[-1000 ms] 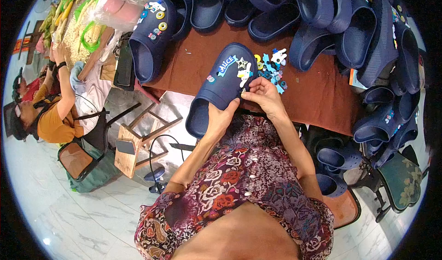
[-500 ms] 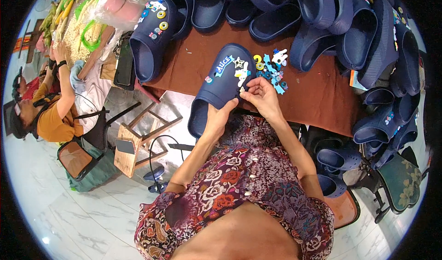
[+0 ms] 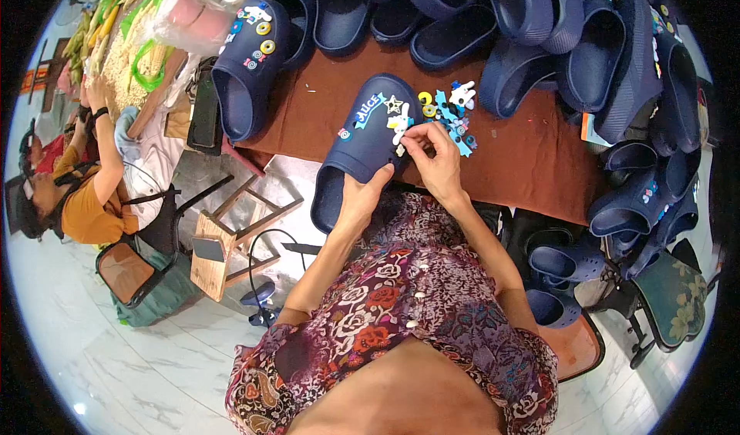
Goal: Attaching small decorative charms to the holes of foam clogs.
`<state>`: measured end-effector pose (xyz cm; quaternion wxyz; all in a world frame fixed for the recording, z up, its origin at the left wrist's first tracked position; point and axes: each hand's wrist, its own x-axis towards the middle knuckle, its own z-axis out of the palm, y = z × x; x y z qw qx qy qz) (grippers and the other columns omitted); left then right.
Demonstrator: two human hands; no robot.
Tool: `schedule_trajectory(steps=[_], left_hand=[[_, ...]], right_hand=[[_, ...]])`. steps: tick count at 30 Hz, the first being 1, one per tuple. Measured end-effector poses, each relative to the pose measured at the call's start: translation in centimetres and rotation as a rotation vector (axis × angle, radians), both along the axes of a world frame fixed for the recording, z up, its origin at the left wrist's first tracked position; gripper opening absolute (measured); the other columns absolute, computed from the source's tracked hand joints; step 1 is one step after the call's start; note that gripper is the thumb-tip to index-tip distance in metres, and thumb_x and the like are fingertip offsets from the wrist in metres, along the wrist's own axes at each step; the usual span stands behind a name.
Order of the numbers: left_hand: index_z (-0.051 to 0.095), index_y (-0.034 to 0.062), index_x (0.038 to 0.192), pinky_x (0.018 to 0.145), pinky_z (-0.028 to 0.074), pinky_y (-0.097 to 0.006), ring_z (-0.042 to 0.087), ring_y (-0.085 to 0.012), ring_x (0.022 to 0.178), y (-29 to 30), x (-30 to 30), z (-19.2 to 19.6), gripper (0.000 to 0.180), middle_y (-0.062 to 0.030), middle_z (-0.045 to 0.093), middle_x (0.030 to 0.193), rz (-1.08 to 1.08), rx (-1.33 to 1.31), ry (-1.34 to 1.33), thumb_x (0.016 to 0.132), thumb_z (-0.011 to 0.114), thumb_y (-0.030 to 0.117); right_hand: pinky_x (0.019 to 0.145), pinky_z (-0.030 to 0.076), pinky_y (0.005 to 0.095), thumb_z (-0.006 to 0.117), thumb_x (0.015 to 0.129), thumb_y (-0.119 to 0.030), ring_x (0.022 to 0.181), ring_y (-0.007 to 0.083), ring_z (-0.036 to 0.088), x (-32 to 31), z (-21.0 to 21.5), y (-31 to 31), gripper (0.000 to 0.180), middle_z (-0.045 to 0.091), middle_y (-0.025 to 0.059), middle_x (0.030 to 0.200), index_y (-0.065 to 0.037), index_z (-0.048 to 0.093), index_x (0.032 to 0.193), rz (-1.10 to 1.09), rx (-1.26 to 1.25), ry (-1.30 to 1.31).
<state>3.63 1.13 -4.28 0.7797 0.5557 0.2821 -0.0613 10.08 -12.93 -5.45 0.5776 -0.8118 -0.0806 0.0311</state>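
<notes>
Navy clog point(image 3: 362, 146) held in left hand point(image 3: 362, 198) grip; right hand point(image 3: 435, 161) pinches white charm point(image 3: 401, 129) onto it.

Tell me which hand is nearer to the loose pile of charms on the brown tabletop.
Right. The right hand pinches at the clog's toe, right beside the pile of charms. The left hand grips the clog's side further back, with the right hand between it and the pile.

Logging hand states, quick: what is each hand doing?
Left hand: gripping the navy clog.
Right hand: fingertips pinched at a white charm on it.
</notes>
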Motion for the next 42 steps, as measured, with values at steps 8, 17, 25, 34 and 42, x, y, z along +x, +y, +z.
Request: schedule_trajectory(steps=[8,17,25,34,42], left_hand=[[0.042,-0.0029,0.134,0.102,0.04,-0.032,0.053,-0.0184,0.115,-0.1,0.0,0.2,0.06,-0.0099,0.054,0.127,-0.006,0.058,0.027,0.081,0.069,0.005],[0.04,-0.0054,0.134,0.101,0.04,-0.032,0.053,-0.0201,0.116,-0.2,0.2,-0.3,0.059,-0.0119,0.053,0.127,0.029,-0.031,0.007,0.083,0.067,0.006],[0.042,-0.0052,0.133,0.1,0.043,-0.032,0.054,-0.0192,0.114,-0.2,0.2,0.6,0.055,-0.0118,0.055,0.125,0.036,-0.027,-0.004,0.084,0.065,0.004],[0.044,-0.0039,0.131,0.101,0.041,-0.031,0.055,-0.0184,0.114,-0.3,0.3,0.5,0.054,-0.0102,0.056,0.125,0.036,-0.055,-0.035,0.083,0.066,0.003],[0.043,-0.0065,0.134,0.102,0.04,-0.031,0.053,-0.0201,0.117,0.3,-0.2,-0.3,0.059,-0.0133,0.054,0.129,0.049,-0.02,-0.003,0.083,0.068,0.008]], right_hand=[[0.064,0.048,0.0256,0.069,0.086,-0.01,0.07,0.0103,0.058,-0.3,-0.9,0.7,0.01,0.062,0.0039,0.084,-0.002,0.064,0.088,-0.078,0.125,0.093],[0.065,0.049,0.0248,0.069,0.086,-0.011,0.072,0.0097,0.059,-0.3,-1.0,-0.1,0.011,0.063,0.0042,0.088,-0.002,0.065,0.093,-0.016,0.143,0.179],[0.065,0.051,0.0264,0.075,0.081,-0.013,0.073,0.0131,0.061,-1.6,0.1,0.7,0.021,0.058,0.0051,0.088,-0.003,0.063,0.094,-0.002,0.023,0.082],[0.067,0.051,0.0271,0.074,0.082,-0.014,0.074,0.0138,0.061,-1.6,-0.3,0.7,0.02,0.058,0.0056,0.088,-0.003,0.062,0.094,-0.003,0.076,0.143],[0.067,0.05,0.0279,0.063,0.09,-0.009,0.078,0.0149,0.062,-0.7,-1.7,-3.8,0.011,0.061,0.0066,0.094,-0.002,0.064,0.098,-0.175,0.02,0.009]])
